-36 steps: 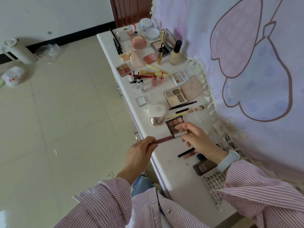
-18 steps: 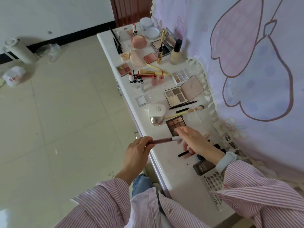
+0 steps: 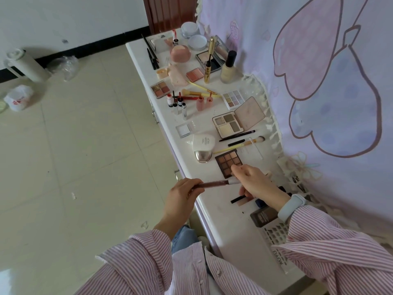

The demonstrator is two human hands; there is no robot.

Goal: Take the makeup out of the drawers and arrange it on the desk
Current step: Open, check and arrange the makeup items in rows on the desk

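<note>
A slim brown-pink makeup tube (image 3: 212, 184) with a silver end is held level over the front edge of the white desk (image 3: 229, 226). My left hand (image 3: 182, 194) grips its left end. My right hand (image 3: 255, 182) curls over the silver end, which disappears under its fingers. A brown eyeshadow palette (image 3: 227, 160) lies just behind my right hand. Further back the desk carries several palettes, brushes, lip tubes, a foundation bottle (image 3: 228, 67) and jars. A black stick (image 3: 238, 199) lies under my right wrist.
A dark tube (image 3: 263, 216) rests at a white perforated basket (image 3: 276, 235) near my right sleeve. A drawer handle (image 3: 177, 174) shows on the desk front. A patterned cloth (image 3: 319, 81) hangs behind the desk. On the tiled floor at the left are a white canister (image 3: 25, 64) and bags.
Both hands and the tube have dropped slightly toward me. My right hand has turned over the silver end, which now points under its fingers.
</note>
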